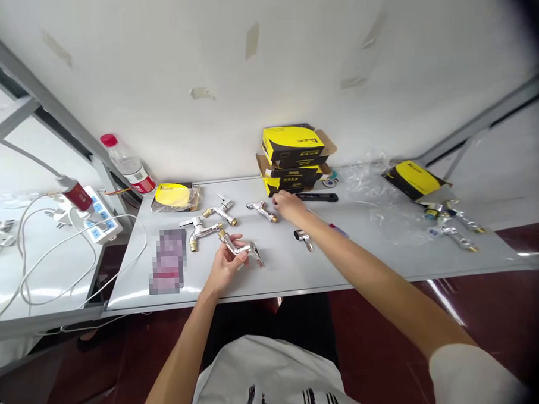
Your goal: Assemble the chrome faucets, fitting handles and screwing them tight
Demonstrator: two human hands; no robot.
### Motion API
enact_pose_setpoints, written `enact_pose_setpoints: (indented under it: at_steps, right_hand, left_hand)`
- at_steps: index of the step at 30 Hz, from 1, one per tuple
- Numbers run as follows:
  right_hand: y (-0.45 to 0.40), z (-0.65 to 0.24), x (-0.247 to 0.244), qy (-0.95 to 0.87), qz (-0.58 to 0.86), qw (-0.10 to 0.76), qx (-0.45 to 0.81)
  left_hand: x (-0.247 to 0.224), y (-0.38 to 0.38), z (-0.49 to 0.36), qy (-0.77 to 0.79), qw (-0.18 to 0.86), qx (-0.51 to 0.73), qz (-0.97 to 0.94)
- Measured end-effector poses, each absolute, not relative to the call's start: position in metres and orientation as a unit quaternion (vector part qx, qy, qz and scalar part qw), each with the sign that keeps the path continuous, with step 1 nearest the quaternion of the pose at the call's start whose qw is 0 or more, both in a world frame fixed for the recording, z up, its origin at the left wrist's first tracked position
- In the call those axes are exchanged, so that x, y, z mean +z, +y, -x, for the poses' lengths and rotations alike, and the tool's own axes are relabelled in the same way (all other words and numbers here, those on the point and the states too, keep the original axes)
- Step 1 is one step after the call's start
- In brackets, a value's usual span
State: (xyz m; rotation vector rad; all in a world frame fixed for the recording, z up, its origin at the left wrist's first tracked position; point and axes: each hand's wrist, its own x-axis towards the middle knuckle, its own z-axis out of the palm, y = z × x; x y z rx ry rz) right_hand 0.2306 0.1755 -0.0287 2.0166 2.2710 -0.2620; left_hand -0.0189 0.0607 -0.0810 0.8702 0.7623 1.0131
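Note:
My left hand [227, 264] is closed around a chrome faucet [238, 246] with a brass threaded end, held just above the table near its front edge. My right hand [291, 206] reaches to the front of the stacked boxes, fingers bent together; what they hold, if anything, is hidden. Beside it lies a black long-handled tool [320, 197]. To its left rests a chrome faucet body [261, 212] with a brass end. Two more faucets, one upper [220, 211] and one lower [200, 231], lie left of centre. A loose chrome handle [304, 240] sits below my right wrist.
Yellow-and-black boxes [291, 150] are stacked against the wall. Another box [415, 181] and more faucets [456, 232] lie at the right, near clear plastic wrap [371, 185]. Leftward are a wrapped box [175, 197], a bottle [132, 169], a power strip [101, 218] and loose cables.

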Motion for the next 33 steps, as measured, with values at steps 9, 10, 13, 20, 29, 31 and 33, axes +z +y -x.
enact_pose_setpoints:
  at_steps: [9, 10, 13, 20, 29, 31, 33]
  right_hand:
    - [0.171, -0.231, -0.015, 0.703, -0.688, -0.032, -0.179]
    - [0.166, -0.229, -0.01, 0.703, -0.683, -0.042, -0.194]
    - [0.136, -0.217, 0.004, 0.692, -0.655, -0.114, -0.28]
    - [0.071, -0.18, 0.01, 0.553, -0.537, -0.256, -0.583]
    - [0.076, -0.173, -0.002, 0.536, -0.523, -0.266, -0.607]
    - [0.077, -0.172, -0.001, 0.533, -0.519, -0.266, -0.612]
    - [0.078, -0.172, -0.001, 0.522, -0.511, -0.264, -0.63]
  left_hand:
    - [-0.084, 0.061, 0.019, 0.338, 0.718, 0.461, -0.398]
    - [-0.083, 0.061, 0.019, 0.339, 0.718, 0.461, -0.396]
    - [-0.081, 0.06, 0.019, 0.341, 0.715, 0.464, -0.396]
    - [-0.079, 0.061, 0.019, 0.325, 0.717, 0.46, -0.41]
    - [-0.081, 0.061, 0.02, 0.315, 0.724, 0.452, -0.415]
    - [-0.08, 0.061, 0.02, 0.311, 0.726, 0.452, -0.416]
    - [-0.079, 0.06, 0.02, 0.305, 0.726, 0.449, -0.422]
